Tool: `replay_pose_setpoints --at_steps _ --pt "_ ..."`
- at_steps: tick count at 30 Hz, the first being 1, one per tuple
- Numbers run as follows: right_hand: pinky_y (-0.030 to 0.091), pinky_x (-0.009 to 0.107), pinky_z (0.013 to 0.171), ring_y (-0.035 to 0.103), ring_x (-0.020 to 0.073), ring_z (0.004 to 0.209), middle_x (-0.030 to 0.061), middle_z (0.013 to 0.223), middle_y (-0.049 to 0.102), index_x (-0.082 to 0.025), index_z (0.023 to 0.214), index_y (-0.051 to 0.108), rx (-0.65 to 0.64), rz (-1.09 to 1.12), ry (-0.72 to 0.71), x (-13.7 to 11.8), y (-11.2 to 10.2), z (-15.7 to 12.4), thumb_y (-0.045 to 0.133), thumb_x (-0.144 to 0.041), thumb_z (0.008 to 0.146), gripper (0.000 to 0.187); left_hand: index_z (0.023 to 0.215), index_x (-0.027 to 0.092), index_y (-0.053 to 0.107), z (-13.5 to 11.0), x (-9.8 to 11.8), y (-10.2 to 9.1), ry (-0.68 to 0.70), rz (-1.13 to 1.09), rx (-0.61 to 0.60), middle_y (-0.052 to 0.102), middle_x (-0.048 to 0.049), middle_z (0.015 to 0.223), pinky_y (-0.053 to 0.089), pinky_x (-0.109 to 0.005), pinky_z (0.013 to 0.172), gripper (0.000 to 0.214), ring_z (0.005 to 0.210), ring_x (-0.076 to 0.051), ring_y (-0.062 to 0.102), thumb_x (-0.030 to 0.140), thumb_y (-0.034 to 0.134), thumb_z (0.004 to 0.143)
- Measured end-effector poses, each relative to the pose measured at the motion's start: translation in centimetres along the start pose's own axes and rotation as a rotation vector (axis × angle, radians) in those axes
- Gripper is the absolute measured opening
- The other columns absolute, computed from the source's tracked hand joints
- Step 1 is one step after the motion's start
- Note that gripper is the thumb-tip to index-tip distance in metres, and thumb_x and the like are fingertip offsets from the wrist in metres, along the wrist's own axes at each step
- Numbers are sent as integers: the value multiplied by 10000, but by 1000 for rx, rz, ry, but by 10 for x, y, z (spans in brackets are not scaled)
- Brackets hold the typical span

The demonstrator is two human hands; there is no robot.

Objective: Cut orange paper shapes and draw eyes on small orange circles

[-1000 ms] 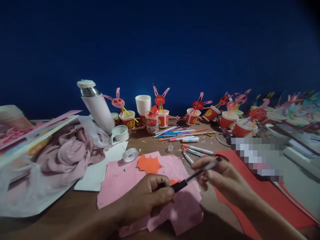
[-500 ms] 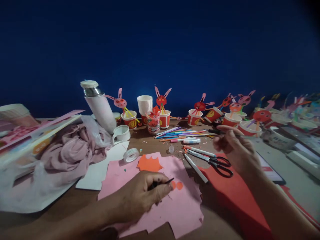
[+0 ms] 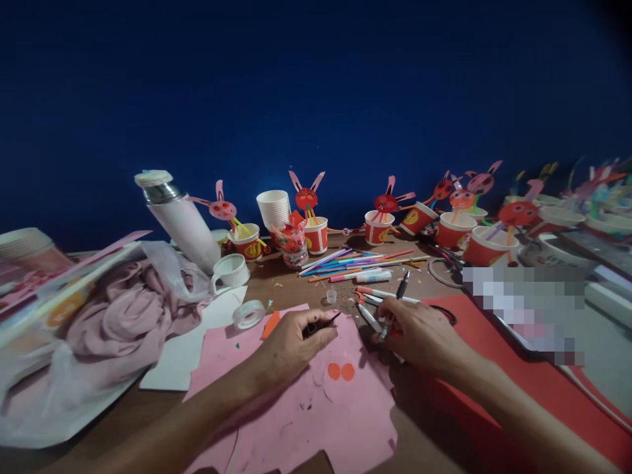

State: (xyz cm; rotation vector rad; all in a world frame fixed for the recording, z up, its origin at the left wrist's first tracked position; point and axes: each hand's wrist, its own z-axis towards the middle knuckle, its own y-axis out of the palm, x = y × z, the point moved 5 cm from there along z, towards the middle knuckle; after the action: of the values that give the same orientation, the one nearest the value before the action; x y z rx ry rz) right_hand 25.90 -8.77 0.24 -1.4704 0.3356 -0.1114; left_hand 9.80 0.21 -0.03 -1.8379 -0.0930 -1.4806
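My left hand [image 3: 302,337] hovers over the pink paper [image 3: 355,408], thumb and fingers closed on a small black pointed piece [image 3: 328,322] whose kind I cannot make out. Two small orange paper circles [image 3: 340,372] lie side by side on the pink sheet. An orange paper scrap [image 3: 270,325] is partly covered by that hand. Farther right, my right hand [image 3: 417,328] grips a pen [image 3: 403,285] with its black end pointing up. Beneath and behind this hand are a white marker [image 3: 369,317] and scissors [image 3: 447,313], mostly hidden.
Behind are drinking straws and markers [image 3: 345,266], a tape roll [image 3: 248,315], a mug [image 3: 230,273] and a leaning thermos [image 3: 180,224]. Paper cups with rabbit-faced figures [image 3: 316,234] line the wall. Red paper [image 3: 459,388] lies at right, bundled cloth [image 3: 133,309] at left.
My right hand has come down and left with the pen, now over the scissors and marker. My left hand has shifted away from the orange circles, uncovering them. The view has turned slightly.
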Motion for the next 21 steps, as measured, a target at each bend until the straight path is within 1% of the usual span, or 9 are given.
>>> replay_pose_setpoints --at_steps 2,5,8,10,13,16,19,21 --pt "261 254 519 637 243 736 58 791 702 -210 875 597 -21 -34 -25 -3 3 0 529 -179 688 201 790 160 628 2 -1 -2 -2 16 33 611 -34 813 426 -279 727 207 808 -177 552 324 502 798" --pt "262 264 530 640 229 707 67 769 703 -191 868 597 -44 -47 -35 -5 9 1 472 -119 717 209 827 156 649 2 -4 -3 -28 30 57 604 -32 763 428 -262 655 237 729 -164 554 339 499 806" --pt "261 260 528 641 221 695 53 755 704 -196 873 589 -53 -35 -33 -4 11 1 472 -110 720 211 852 146 660 4 -6 -3 -46 81 42 596 -31 757 415 -243 588 237 657 -145 542 316 499 809" --pt "252 254 513 641 219 693 52 783 704 -200 905 579 -41 -32 -13 0 9 1 476 -119 730 218 886 150 670 6 -5 -3 -27 149 24 608 -39 793 416 -251 616 227 687 -153 554 277 498 809" --pt "244 240 478 629 206 637 45 767 688 -207 962 555 7 -7 48 9 3 0 445 -149 780 220 940 166 676 11 -4 -5 4 248 -17 626 -60 882 414 -280 704 239 799 -185 569 277 509 811" --pt "285 228 467 609 187 578 28 727 664 -210 979 534 67 61 57 13 -3 -1 433 -152 788 223 952 160 672 15 -8 -6 12 338 -38 621 -68 884 407 -289 697 254 795 -193 566 280 490 823" --pt "352 230 500 619 176 615 32 792 668 -220 1005 528 166 167 -27 9 -9 -3 427 -105 767 283 955 163 664 15 -8 -8 73 416 -21 602 -52 832 393 -284 692 258 776 -185 557 215 445 830" --pt "387 228 527 620 166 631 19 756 661 -221 1014 526 231 281 -114 2 -13 -7 427 -89 766 298 911 166 667 14 -6 -11 86 460 13 585 -45 808 388 -282 678 254 750 -182 549 201 429 830"
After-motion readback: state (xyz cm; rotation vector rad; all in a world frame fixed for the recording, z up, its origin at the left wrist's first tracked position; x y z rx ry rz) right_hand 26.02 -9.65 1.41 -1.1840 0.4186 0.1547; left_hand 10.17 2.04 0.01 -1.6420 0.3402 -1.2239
